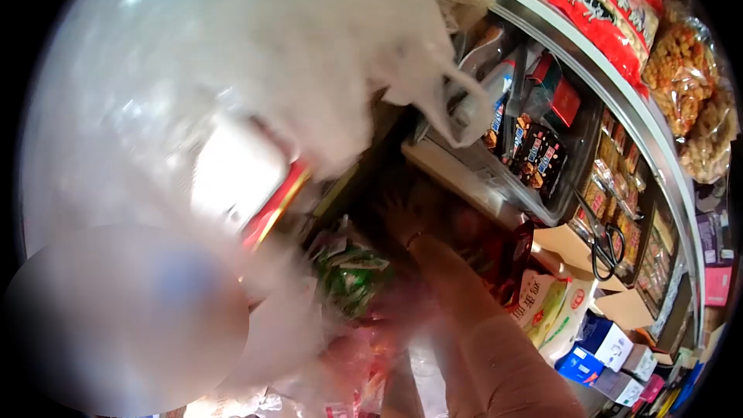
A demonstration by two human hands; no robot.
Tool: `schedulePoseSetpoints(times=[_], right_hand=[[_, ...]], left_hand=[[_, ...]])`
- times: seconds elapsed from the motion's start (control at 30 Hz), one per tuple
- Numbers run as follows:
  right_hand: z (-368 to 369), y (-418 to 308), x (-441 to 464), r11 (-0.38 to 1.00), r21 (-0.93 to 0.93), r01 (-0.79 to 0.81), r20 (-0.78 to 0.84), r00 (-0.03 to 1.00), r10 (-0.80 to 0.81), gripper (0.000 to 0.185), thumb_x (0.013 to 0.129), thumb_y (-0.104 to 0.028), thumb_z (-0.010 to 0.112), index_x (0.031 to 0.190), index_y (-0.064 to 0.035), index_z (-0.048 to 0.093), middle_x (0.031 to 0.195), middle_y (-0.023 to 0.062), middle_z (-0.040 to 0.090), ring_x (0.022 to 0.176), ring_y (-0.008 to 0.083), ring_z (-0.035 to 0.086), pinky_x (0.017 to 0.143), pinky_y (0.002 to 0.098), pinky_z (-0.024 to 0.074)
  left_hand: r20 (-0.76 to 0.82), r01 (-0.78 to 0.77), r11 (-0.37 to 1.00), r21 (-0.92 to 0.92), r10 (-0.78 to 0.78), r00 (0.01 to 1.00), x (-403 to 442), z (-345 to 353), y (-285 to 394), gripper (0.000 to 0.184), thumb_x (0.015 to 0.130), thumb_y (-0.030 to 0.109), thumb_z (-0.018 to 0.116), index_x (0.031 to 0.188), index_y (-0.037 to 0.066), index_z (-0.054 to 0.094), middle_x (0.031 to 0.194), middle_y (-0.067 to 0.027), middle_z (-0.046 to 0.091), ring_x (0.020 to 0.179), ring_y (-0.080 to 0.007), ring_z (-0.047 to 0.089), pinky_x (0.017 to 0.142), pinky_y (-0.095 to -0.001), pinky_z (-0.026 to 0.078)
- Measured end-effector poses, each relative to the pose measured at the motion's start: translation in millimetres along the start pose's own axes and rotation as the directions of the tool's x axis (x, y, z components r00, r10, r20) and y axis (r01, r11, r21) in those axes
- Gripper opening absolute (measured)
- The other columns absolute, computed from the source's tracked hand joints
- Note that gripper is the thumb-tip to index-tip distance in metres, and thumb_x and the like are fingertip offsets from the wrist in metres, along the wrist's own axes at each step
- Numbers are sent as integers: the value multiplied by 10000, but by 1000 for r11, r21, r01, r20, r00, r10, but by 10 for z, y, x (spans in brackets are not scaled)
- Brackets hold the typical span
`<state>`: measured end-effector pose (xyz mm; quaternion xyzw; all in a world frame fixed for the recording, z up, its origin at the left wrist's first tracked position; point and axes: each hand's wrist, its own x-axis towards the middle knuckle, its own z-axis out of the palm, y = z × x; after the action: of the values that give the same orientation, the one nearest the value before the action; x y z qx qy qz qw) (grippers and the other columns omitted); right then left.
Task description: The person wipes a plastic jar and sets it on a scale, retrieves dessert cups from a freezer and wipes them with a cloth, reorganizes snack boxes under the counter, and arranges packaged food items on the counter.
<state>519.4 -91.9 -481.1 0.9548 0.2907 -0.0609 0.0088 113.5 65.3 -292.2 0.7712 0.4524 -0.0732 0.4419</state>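
Observation:
My right arm reaches up from the lower right into a dark gap, with a thin band at the wrist. The right hand [398,217] lies in deep shadow there, its fingers seemingly spread, and no held thing shows. Close to it is a green plastic-wrapped packet [352,279]. A dark red package [515,263] lies on the other side of the forearm. My left hand is not in view. Large, blurred white plastic bags [255,54] fill the upper left, close to the camera. Beside them a white and red box [244,174] shows, partly covered.
A metal-edged shelf [658,108] curves down the right side. It holds a clear bin [534,201] with black snack packs [538,159], plus scissors [607,240] with black handles. Bagged snacks [607,19] lie beyond it. Below are a white printed bag [553,302] and small boxes [580,364].

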Motion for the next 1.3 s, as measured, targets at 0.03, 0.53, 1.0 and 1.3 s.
schedulePoseSetpoints(times=[0.03,0.53,1.0,1.3], right_hand=[[81,77,-17,999,4,39,-1,999,-39,410,835,-254,432,1235,-167,456,1341,111,354,1234,288,326,980,480,326],[165,511,-918,892,371,257,-98,966,-238,303,800,-113,452,1074,-126,580,1132,95,496,1064,304,443,878,389,409],[-112,669,-1132,934,318,164,301,916,-264,363,795,-106,467,1147,-110,556,1141,80,517,1040,287,464,939,375,371],[483,-61,30,893,344,289,-107,957,-269,278,836,-199,427,1059,-112,569,1163,123,500,1089,289,462,890,438,399]], left_hand=[[0,11,1000,15,-11,1000,36,62,45,634,673,126,724,1199,-20,402,1091,-128,519,965,-221,535,819,-339,453],[-9,64,990,126,-63,998,43,226,407,570,689,117,707,1169,-18,431,1080,-119,529,960,-215,534,825,-334,447],[-1,59,993,101,-59,998,-94,88,221,510,703,109,691,1140,-15,457,1069,-111,538,956,-209,532,830,-328,441],[-26,109,987,122,-106,994,-99,22,79,473,713,103,680,1121,-14,474,1061,-106,544,953,-205,531,833,-325,437]])
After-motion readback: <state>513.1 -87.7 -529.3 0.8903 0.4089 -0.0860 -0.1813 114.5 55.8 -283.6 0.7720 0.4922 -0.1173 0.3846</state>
